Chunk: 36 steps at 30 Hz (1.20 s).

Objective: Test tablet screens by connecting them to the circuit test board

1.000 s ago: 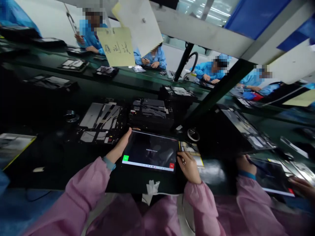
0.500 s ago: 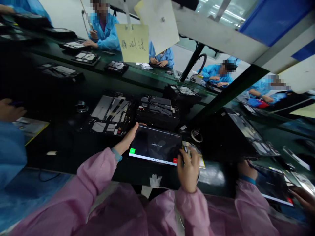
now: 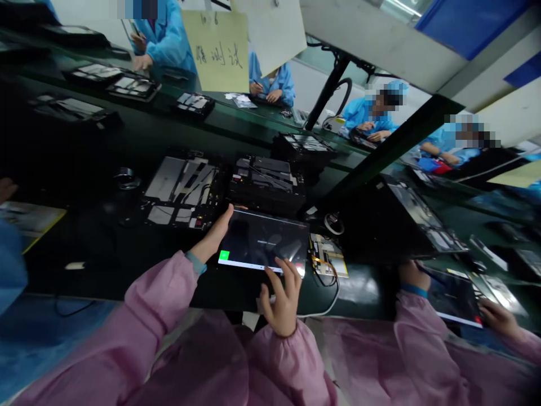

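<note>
A dark tablet (image 3: 264,239) with a lit screen and a green square at its lower left lies on the dark bench in front of me. My left hand (image 3: 215,237) grips its left edge, thumb on the top corner. My right hand (image 3: 282,296) rests at the tablet's near edge, fingers spread and fingertips on the screen's lower right part. Both arms wear pink sleeves.
Black trays with grey parts (image 3: 181,192) and stacked units (image 3: 266,183) sit behind the tablet. A small board with a white cable (image 3: 328,260) lies to its right. A neighbour in pink (image 3: 426,316) handles another tablet at right. Workers in blue sit across the green belt (image 3: 236,121).
My right hand has moved left from the tablet's right edge to its near edge, fingers now spread on the screen. The left hand keeps its hold. The view shifted slightly.
</note>
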Motion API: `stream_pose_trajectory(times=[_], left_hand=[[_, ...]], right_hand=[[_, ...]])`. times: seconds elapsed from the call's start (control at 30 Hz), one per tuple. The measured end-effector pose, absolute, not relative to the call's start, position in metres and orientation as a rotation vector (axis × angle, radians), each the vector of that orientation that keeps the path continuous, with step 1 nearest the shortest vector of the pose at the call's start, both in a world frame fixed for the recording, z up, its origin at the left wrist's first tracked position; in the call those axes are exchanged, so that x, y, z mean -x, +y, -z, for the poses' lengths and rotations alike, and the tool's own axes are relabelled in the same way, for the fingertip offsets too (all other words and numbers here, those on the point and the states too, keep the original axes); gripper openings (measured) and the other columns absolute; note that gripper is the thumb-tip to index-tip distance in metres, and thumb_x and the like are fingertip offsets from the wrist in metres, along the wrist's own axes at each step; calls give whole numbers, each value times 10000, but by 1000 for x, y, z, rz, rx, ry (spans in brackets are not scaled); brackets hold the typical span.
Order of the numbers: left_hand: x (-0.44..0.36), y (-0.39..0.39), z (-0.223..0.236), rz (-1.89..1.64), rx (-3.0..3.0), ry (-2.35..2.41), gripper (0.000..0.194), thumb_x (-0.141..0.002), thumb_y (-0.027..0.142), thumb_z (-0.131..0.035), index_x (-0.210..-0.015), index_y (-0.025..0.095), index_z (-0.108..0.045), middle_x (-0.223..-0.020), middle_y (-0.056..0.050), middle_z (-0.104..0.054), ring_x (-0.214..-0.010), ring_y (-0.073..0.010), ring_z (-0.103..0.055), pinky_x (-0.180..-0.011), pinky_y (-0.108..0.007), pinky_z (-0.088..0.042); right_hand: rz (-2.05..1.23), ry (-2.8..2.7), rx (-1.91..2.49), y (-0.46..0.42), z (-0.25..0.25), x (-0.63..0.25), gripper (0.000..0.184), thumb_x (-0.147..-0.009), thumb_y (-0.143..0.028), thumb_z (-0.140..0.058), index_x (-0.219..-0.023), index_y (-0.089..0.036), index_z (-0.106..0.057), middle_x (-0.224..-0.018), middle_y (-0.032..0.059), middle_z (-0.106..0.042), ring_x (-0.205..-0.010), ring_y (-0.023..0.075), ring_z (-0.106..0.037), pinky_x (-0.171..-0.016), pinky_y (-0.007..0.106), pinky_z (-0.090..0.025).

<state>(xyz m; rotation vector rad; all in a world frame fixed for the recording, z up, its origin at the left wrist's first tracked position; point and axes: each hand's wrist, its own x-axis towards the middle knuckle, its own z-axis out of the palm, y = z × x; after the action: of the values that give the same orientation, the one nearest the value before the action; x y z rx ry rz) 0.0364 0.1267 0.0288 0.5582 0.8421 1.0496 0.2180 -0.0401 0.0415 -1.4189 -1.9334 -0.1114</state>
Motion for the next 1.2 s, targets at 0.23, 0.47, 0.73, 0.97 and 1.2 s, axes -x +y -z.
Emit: stream_pose_trajectory(times=[0.23,0.47,0.73,0.97,1.2], left_hand=[[-36,122,-37,-1017,-543,938,514,-876,586,-480,-1189,211,-638,-972,-68,-746,-923,-254,-691,-802,-356,-554],[-37,119,-46,-986,-541,1040,493,-922,545,-405,-1222,219,-621,-881,-54,-755,-826,-237,-713,-704,-330,-577],[-38,120,-45,-1009,-578,1020,510,-929,531,-405,-1246,183,-602,-913,-76,-757,-814,-216,-721,-731,-314,-585],[-40,115,-44,-985,-489,1124,588,-873,604,-470,-1179,130,-634,-1006,-132,-742,-968,-253,-698,-879,-379,-552],[-39,98,-42,-1093,-946,1511,567,-895,558,-451,-1169,100,-645,-1321,-170,-599,-1320,-266,-469,-1140,-385,-306]], right_hand=[[154,-1785,1637,-67,-18,-255,351,-885,-155,-507,-1223,-212,-579,-1336,126,-475,-1265,321,-396,-990,543,-407],[125,-1794,1625,-63,-20,-249,356,-892,-183,-516,-1241,-212,-583,-1374,117,-442,-1294,319,-360,-1019,540,-392],[103,-1896,1617,-56,-25,-240,357,-892,-271,-537,-1240,-216,-593,-1438,117,-386,-1335,342,-311,-1034,555,-365],[243,-1664,1761,-49,-20,-269,467,-936,-290,-487,-1384,-172,-425,-1349,160,-494,-1284,308,-400,-1014,523,-380],[158,-1801,1795,-34,-11,-288,536,-939,-433,-488,-1387,-151,-404,-1274,167,-558,-1207,306,-473,-971,500,-418]])
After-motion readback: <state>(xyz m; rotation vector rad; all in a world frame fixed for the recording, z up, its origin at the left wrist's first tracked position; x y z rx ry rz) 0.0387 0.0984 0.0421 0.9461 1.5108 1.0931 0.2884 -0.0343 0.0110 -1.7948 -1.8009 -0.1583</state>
